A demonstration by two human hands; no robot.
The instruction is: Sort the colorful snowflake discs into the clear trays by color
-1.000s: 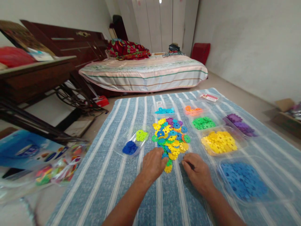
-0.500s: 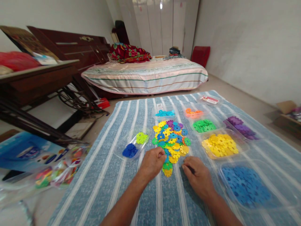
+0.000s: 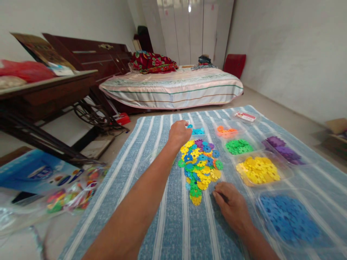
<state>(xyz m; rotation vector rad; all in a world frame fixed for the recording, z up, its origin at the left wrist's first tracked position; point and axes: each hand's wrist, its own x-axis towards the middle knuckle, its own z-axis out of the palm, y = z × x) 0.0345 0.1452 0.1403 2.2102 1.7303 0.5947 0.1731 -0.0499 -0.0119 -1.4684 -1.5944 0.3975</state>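
Observation:
My left hand [image 3: 180,134] is stretched forward to the clear tub of light blue pieces [image 3: 198,131]. Its fingers are pinched, with a light blue notched disc [image 3: 190,126] at the tips. A mixed pile of notched plastic discs [image 3: 202,164], mostly yellow, green and blue, lies on the striped cloth [image 3: 173,224] just in front of me. To the right of the pile's near end rests my right hand [image 3: 230,202], fingers curled together; whether anything is inside them I cannot see.
Clear tubs hold orange pieces [image 3: 227,131], green pieces [image 3: 239,146], yellow pieces [image 3: 258,169], purple pieces [image 3: 284,150] and blue pieces [image 3: 291,218]. My left forearm mostly covers another tub [image 3: 146,162]. A lidded box [image 3: 245,116] sits at the far right edge; a bed [image 3: 173,88] stands beyond.
My left hand has moved forward from beside the pile to the light blue tub, where a light blue disc now shows at its fingertips. My right hand stays in place.

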